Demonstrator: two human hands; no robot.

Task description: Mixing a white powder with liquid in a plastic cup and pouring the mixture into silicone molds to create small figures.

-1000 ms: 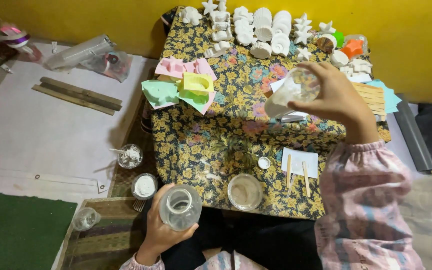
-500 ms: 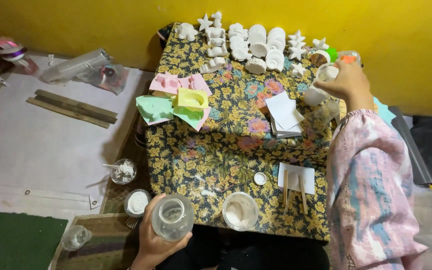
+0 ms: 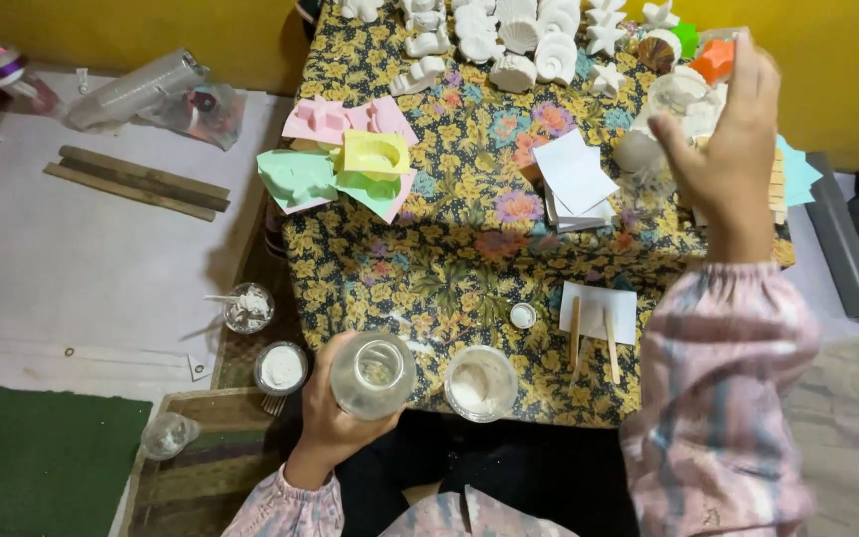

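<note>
Clear glass jar (image 3: 372, 374): at near edge of floral-cloth table (image 3: 449, 268), mouth up, gripped round its side by left hand (image 3: 335, 423). Cup of white powder (image 3: 480, 383) just beside it on near edge. Right hand (image 3: 728, 149): raised over far right corner, fingers curled about clear plastic cup (image 3: 673, 99). White plaster casts (image 3: 519, 35) along far edge; pastel moulds (image 3: 350, 164) at left edge; two wooden sticks (image 3: 594, 333) on white paper, near right.

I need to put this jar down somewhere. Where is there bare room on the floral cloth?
Bare cloth lies mid-table, bordered by the coloured moulds, the paper stack and the powder cup. The far edge is crowded with white casts, and the right hand hovers over clutter there. The left hand holds the jar at the near edge.
</note>
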